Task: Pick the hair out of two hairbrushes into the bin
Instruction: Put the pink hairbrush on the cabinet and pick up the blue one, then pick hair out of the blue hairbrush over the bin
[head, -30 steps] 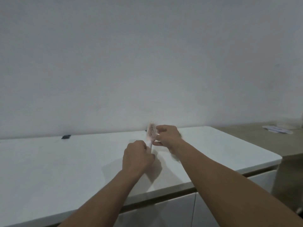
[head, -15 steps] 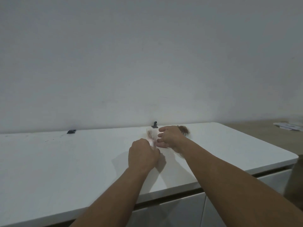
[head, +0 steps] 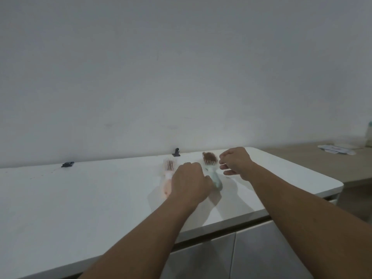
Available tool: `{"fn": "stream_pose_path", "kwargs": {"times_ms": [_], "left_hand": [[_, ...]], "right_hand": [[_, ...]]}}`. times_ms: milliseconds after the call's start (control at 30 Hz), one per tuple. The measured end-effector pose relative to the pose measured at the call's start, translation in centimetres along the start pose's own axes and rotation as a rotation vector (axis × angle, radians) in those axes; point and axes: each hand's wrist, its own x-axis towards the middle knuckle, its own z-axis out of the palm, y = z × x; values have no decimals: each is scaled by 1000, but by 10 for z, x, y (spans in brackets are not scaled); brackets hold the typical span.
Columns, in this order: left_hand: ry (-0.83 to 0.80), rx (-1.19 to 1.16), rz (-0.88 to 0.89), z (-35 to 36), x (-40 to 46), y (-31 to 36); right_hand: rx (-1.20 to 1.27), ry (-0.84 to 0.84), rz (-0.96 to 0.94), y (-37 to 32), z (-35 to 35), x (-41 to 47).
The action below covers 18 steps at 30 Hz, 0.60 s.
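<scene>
White surface (head: 90,198) against a bare grey-white wall (head: 181,67), cabinet doors below its front edge; dim light, some motion blur.

Left hand (head: 190,183) knuckles-up, fingers curled downward, sitting between the two hairbrushes and reaching toward the handle of the green one; whether it has closed on that handle, cannot tell, the fingers hide the contact. Right hand (head: 235,163) loosely curled above the surface, just right of the green brush's head; thumb and fingertips drawn close as if pinching; anything held between them is too fine to make out.

Pink hairbrush (head: 168,174) lies flat just left of the left hand, bristles up, head toward the wall; only a little hair shows in its bristles. Green hairbrush (head: 211,169) lies between the two hands, head toward the wall; thick brown hair (head: 209,157) matted across its head.

Judged step: take up the green brush and start stripping it. Done well: left hand steadies the handle firmly; right hand pinches the mat at its base near one edge and peels it along the bristles in one piece; slow pull so strands don't scatter on the surface.

Outward: two small black clips, one near the wall behind the brushes (head: 176,153), one farther left (head: 67,164); wooden counter (head: 302,158) at right with papers on it. No bin in view.
</scene>
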Motion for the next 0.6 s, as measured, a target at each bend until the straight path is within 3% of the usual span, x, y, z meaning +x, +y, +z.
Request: {"fn": "stream_pose_path", "kwargs": {"times_ms": [233,467,600], "left_hand": [[-57,-132,-198,23,11,7],[-79,-14,-115,37,17,9],[-76,-32,-93,33,14,8]], "right_hand": [[8,-81,-18,5,6,2],[-230,-192,-201,9,24,14],[-128,-182,-130,10,25,13]]}}
